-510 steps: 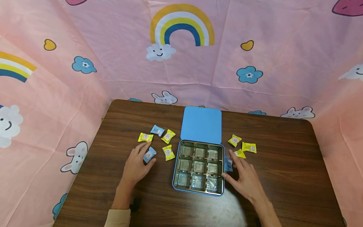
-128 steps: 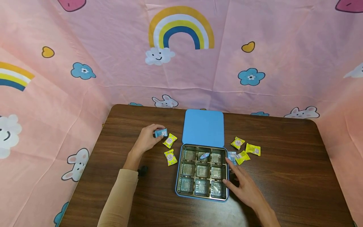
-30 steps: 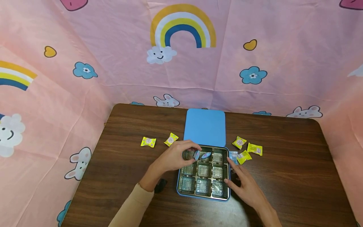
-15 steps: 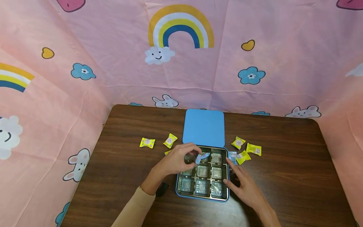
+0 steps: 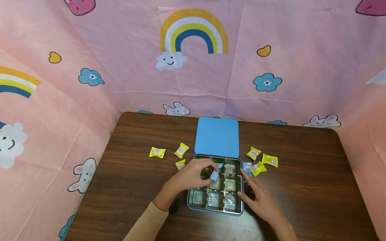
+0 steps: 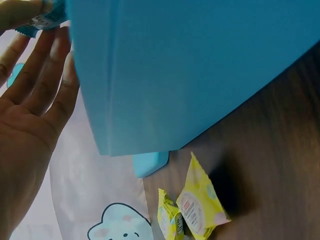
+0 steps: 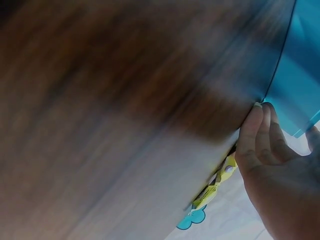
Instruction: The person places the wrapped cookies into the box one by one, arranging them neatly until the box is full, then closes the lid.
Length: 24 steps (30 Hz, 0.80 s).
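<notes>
My left hand (image 5: 193,174) pinches a blue wrapped candy (image 5: 214,176) between thumb and fingertips, above the middle of a blue tin (image 5: 215,211). The tin holds a clear tray with square compartments. Another blue candy (image 5: 220,165) stands in the back middle compartment, partly hidden by the fingers. The left wrist view shows the pinched candy (image 6: 47,20) at its top edge, over the tin's side wall. My right hand (image 5: 260,199) rests its fingertips and thumb on the tin's right side. In the right wrist view its fingers (image 7: 265,132) are straight against the wall.
The blue lid (image 5: 216,137) lies behind the tin. Several yellow candies lie about: one (image 5: 157,152) at far left, others nearer the tin and on the right (image 5: 269,160). A blue candy (image 5: 247,168) lies by the tin's right wall. Patterned pink cloth (image 5: 205,73) surrounds the wooden table.
Two blue candies from the left have left the table: one stands in the tin, the other is in my left hand, which has shifted slightly right and toward me. My right hand stays.
</notes>
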### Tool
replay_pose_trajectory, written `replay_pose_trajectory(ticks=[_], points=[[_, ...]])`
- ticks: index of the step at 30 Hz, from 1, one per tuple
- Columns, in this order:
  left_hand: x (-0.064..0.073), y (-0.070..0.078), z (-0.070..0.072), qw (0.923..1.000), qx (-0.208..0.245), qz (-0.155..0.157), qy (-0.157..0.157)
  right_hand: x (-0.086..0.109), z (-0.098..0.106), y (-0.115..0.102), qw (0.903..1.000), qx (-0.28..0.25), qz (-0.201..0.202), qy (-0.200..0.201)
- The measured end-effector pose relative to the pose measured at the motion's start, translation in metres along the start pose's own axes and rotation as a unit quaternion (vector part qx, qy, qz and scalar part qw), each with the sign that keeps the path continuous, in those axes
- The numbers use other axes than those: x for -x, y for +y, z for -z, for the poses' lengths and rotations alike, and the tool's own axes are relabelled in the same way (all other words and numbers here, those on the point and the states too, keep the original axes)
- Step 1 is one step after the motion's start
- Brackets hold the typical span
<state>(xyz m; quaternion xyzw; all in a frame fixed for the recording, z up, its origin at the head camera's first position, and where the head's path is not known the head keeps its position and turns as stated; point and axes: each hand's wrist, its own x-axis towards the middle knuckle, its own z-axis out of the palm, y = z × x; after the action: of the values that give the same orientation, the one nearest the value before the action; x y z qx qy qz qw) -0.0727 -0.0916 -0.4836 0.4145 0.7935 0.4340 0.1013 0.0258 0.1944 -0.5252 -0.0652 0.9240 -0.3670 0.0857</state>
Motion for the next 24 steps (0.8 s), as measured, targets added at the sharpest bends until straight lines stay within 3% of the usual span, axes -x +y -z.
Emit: replay_pose_trajectory(ticks=[11, 18, 24], points=[[0.001, 0.0, -0.002, 0.9998, -0.02, -0.004, 0.001, 0.0, 0.0, -0.001, 1.0, 0.002, -0.001, 0.002], [0.001, -0.005, 0.006, 0.9974, -0.06, -0.009, 0.04, -0.001, 0.0, -0.002, 0.9997, 0.004, -0.022, -0.01], [0.005, -0.008, 0.009, 0.9943, -0.093, -0.001, 0.052, -0.001, 0.0, -0.001, 0.9996, 0.006, -0.023, -0.012]])
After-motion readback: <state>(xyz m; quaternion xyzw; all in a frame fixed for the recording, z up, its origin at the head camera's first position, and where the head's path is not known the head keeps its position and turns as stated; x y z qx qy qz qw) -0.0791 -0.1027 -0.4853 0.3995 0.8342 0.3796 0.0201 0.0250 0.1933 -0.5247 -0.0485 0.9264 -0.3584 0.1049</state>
